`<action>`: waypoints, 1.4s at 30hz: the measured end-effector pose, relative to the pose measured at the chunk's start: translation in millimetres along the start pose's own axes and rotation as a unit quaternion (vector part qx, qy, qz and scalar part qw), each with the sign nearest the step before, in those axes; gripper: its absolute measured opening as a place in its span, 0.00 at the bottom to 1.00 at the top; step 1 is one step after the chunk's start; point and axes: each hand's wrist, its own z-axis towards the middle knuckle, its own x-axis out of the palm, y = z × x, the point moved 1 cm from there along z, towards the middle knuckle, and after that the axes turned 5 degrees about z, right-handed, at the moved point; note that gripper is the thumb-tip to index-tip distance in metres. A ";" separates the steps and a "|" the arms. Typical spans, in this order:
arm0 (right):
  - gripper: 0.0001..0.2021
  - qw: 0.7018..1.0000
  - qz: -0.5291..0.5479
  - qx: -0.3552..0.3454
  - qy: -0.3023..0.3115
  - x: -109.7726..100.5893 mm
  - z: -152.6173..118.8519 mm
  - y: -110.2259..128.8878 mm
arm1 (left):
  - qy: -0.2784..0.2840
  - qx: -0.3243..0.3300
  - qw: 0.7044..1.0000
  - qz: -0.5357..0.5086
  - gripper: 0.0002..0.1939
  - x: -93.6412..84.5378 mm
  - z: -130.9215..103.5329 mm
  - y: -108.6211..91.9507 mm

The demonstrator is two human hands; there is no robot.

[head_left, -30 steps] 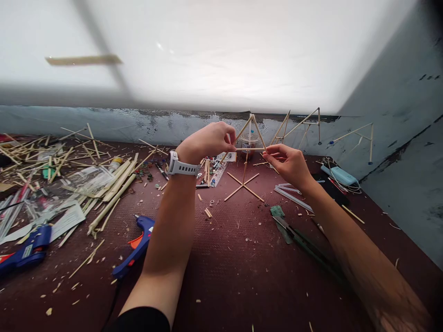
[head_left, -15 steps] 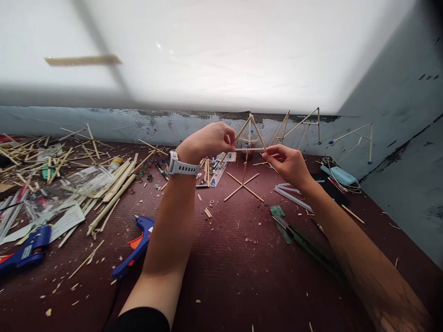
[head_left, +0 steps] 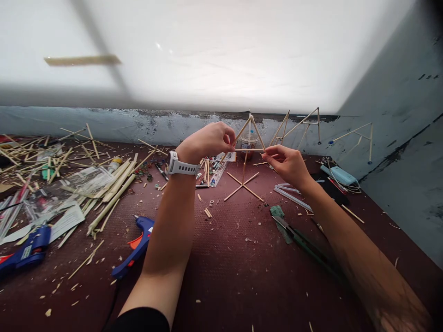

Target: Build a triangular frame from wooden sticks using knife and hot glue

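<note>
A triangular frame of thin wooden sticks (head_left: 257,128) rises above the table, its top point up and a horizontal stick (head_left: 249,150) across it. My left hand (head_left: 216,139), below a white watch, pinches the frame at its left side. At the right end of the crosspiece, the fingertips of my right hand (head_left: 285,161) are closed on the frame too. Beneath it, an upright stick meets a cross-shaped stick base (head_left: 243,185) on the table. A plastic cup (head_left: 248,138) stands behind the frame, partly hidden.
Two blue glue guns (head_left: 140,249) and a heap of sticks (head_left: 117,184) and plastic lie left. On the right are a green-handled cutter (head_left: 304,242), clear glue sticks (head_left: 293,198) and a light-blue device (head_left: 341,176). More stick frames (head_left: 311,122) lean by the wall.
Both hands keep their hold, and the right hand has shifted very slightly to the left. Everything else looks the same.
</note>
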 end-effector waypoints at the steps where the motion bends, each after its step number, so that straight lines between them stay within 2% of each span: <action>1: 0.15 1.000 -0.001 -0.001 -0.001 0.2 0.1 -0.2 | 0.001 -0.004 1.000 0.000 0.09 0.1 -0.2 -0.4; 7: 0.16 1.000 0.022 0.004 -0.019 -1.0 1.0 -1.5 | -0.072 0.012 0.997 -0.035 0.13 -3.1 -3.2 -4.8; 16: 0.15 1.000 0.011 0.006 -0.021 -2.7 0.6 0.3 | -0.051 -0.006 0.998 -0.032 0.13 -1.7 -2.7 -5.3; 18: 0.15 0.999 0.022 0.008 -0.029 -5.6 1.8 1.1 | -0.096 0.000 0.995 -0.033 0.17 -1.6 -1.4 -9.0; 20: 0.15 0.998 0.036 0.008 -0.040 -10.5 3.4 3.6 | -0.182 0.015 0.983 -0.026 0.18 -1.4 0.4 -15.9; 23: 0.17 0.997 0.050 0.013 -0.062 -20.6 4.4 11.6 | -0.315 0.049 0.947 -0.039 0.12 3.1 3.4 -31.8; 25: 0.18 0.994 0.064 0.017 -0.086 -28.7 2.4 18.7 | -0.374 0.079 0.922 -0.066 0.11 10.0 4.5 -45.0; 29: 0.21 0.986 0.098 0.030 -0.131 -45.6 -11.0 28.3 | -0.396 0.128 0.905 -0.087 0.17 30.7 2.0 -73.8; 32: 0.22 0.974 0.151 0.052 -0.159 -56.1 -29.3 27.6 | -0.426 0.098 0.895 -0.088 0.13 51.3 -5.2 -92.0; 35: 0.23 0.959 0.208 0.086 -0.174 -60.4 -53.1 24.2 | -0.404 0.086 0.895 -0.166 0.07 78.9 -15.2 -104.7; 38: 0.23 0.946 0.248 0.120 -0.172 -57.6 -80.5 22.5 | -0.359 0.056 0.898 -0.247 0.17 109.6 -27.8 -110.4; 40: 0.23 0.939 0.265 0.142 -0.165 -53.8 -99.0 22.7 | -0.303 0.031 0.895 -0.326 0.18 128.8 -35.6 -111.3; 42: 0.22 0.934 0.278 0.155 -0.159 -50.0 -115.8 23.5 | -0.231 0.000 0.879 -0.416 0.18 145.7 -41.2 -111.3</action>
